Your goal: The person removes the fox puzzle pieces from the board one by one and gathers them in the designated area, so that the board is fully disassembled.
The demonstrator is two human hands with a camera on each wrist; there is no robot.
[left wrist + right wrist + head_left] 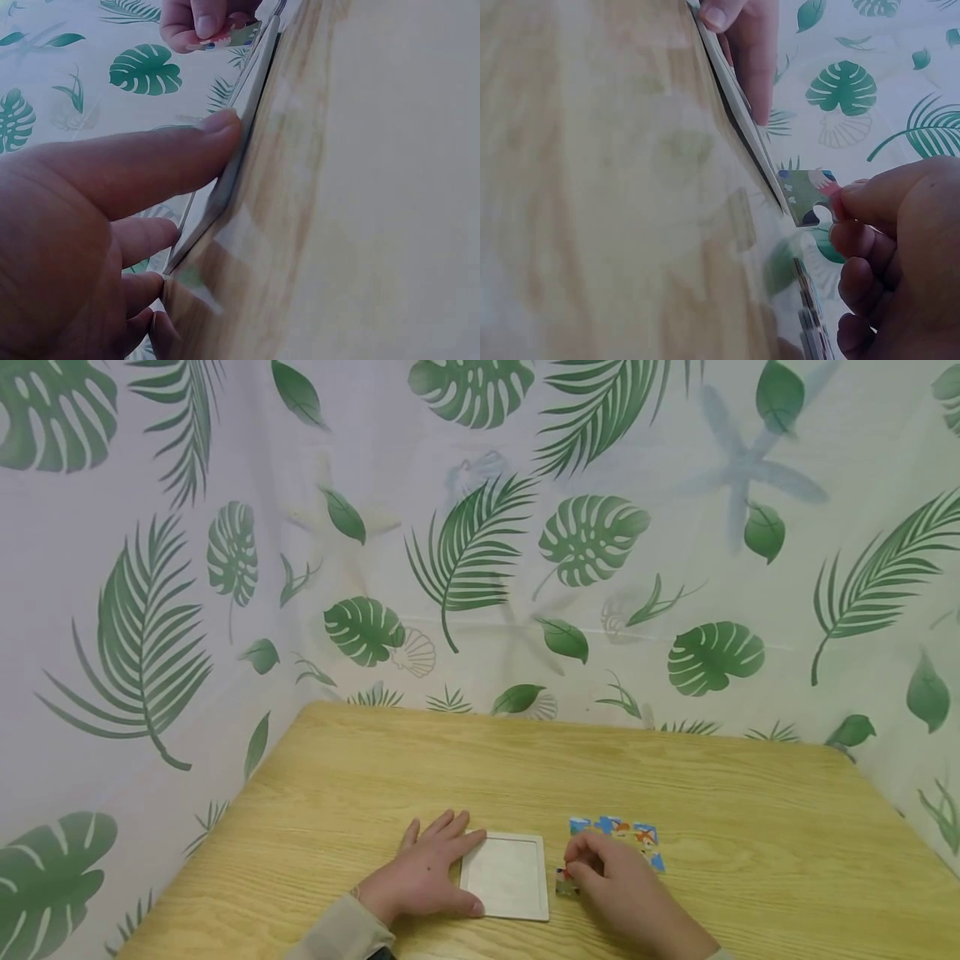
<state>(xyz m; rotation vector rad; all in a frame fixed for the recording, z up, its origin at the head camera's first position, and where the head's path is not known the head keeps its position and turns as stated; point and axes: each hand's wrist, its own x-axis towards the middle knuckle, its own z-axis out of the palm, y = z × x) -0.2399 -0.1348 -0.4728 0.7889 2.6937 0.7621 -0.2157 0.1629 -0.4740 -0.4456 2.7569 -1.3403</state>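
Note:
A small square wooden puzzle tray point(510, 878), with a raised rim and a bare inside, lies flat on the table. My left hand point(423, 872) is spread along its left side, index fingertip at the far corner and thumb at the near one. Just right of the tray, my right hand point(628, 887) pinches a jigsaw puzzle piece point(804, 196) between thumb and index finger. This piece is greenish, with red and white parts and one square corner. In the right wrist view it is held up beside the tray's edge point(742, 124).
Several colourful puzzle pieces point(647, 835), blue with orange figures, lie beyond the right hand, which partly hides them. The wood-grain table point(420, 760) meets a leaf-patterned cloth point(480, 635) at its back and left.

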